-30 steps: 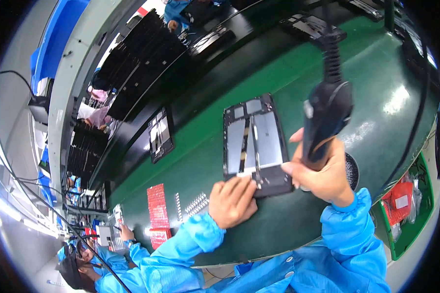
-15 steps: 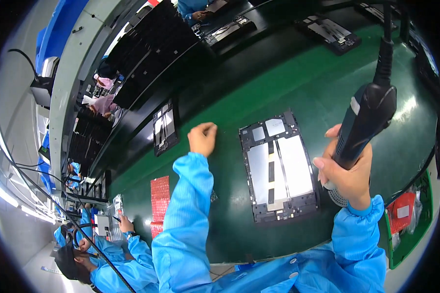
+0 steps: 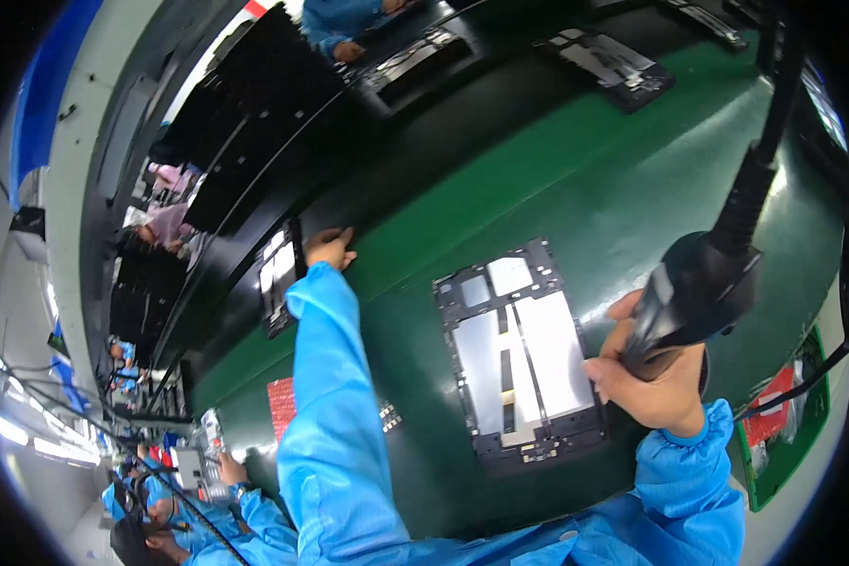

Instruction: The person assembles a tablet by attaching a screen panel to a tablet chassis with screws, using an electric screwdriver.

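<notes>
An opened tablet (image 3: pixel 561 354) lies on the green mat in front of me, its silver battery panels and black frame showing. To its right, my right hand (image 3: pixel 656 382) is wrapped round a black corded hand tool (image 3: pixel 693 292). The cable rises from the tool's top; its lower end is hidden by the hand. My left hand (image 3: pixel 328 248) is stretched far out to the left with its fingers apart and nothing seen in them. It is beside another opened tablet (image 3: pixel 278 274) on the dark strip past the mat; whether it touches that tablet I cannot tell.
More opened tablets, such as one at the far right (image 3: pixel 618 71), lie along the dark strip. Black stacked parts (image 3: pixel 255 123) stand at the upper left. Red bubble wrap (image 3: pixel 280 406) is left of my arm. A green bin (image 3: pixel 802 443) stands at right. Co-workers sit nearby.
My left hand has moved out to the left, up to the tablet on the dark strip, and its fingers have opened. The right hand keeps the tool, now tilted differently. The view has shifted.
</notes>
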`<act>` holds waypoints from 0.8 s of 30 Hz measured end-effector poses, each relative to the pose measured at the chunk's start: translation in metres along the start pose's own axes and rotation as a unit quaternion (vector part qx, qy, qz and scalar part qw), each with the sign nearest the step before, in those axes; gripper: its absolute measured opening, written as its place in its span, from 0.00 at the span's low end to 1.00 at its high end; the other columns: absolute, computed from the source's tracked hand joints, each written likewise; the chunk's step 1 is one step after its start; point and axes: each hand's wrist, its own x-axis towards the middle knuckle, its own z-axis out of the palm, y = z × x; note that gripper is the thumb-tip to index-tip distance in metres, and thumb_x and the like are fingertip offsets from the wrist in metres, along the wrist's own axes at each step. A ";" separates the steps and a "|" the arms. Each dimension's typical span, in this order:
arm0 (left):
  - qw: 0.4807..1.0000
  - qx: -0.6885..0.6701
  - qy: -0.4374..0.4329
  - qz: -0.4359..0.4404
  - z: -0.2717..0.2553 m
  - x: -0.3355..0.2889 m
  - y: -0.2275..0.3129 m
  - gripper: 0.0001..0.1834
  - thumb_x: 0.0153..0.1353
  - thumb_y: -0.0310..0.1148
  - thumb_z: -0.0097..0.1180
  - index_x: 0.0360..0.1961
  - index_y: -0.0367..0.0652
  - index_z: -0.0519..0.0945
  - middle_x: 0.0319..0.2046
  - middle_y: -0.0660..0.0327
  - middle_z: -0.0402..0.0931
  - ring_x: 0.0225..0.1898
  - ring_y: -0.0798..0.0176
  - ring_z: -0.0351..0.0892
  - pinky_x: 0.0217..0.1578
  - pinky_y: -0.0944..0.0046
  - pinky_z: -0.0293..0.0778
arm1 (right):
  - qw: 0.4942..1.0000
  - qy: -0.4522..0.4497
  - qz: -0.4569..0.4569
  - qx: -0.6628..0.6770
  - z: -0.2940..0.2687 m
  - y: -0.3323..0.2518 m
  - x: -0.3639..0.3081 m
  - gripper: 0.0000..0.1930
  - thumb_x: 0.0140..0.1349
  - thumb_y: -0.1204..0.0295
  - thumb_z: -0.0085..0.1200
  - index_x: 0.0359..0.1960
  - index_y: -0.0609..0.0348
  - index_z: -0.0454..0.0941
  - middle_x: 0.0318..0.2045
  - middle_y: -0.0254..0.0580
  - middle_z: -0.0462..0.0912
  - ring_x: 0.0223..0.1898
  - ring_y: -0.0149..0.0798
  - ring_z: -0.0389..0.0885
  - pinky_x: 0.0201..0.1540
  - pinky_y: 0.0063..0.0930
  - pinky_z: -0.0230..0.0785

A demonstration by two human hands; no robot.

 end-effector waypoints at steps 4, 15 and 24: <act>1.000 -0.010 -0.008 -0.025 -0.022 0.011 -0.014 0.20 0.51 0.39 0.68 0.42 0.39 0.80 0.27 0.56 0.80 0.17 0.65 0.78 0.13 0.71 0.69 | 0.997 0.044 0.046 0.049 0.004 0.000 0.005 0.20 0.45 0.76 0.68 0.40 0.62 0.75 0.24 0.30 0.77 0.26 0.23 0.72 0.29 0.20 0.67; 0.983 -0.004 0.018 0.185 -0.007 -0.071 0.029 0.12 0.50 0.24 0.65 0.34 0.29 0.79 0.24 0.57 0.79 0.19 0.69 0.77 0.19 0.70 0.73 | 1.000 0.002 -0.005 0.028 0.003 -0.003 0.008 0.16 0.47 0.77 0.64 0.37 0.62 0.72 0.22 0.29 0.72 0.25 0.20 0.66 0.28 0.17 0.60; 0.889 -0.051 -0.116 0.441 0.004 -0.281 0.035 0.06 0.49 0.23 0.64 0.26 0.34 0.79 0.28 0.55 0.81 0.37 0.59 0.81 0.42 0.63 0.74 | 0.996 0.059 -0.063 -0.019 -0.011 -0.006 0.011 0.23 0.42 0.72 0.72 0.39 0.61 0.73 0.22 0.28 0.73 0.24 0.21 0.67 0.25 0.17 0.61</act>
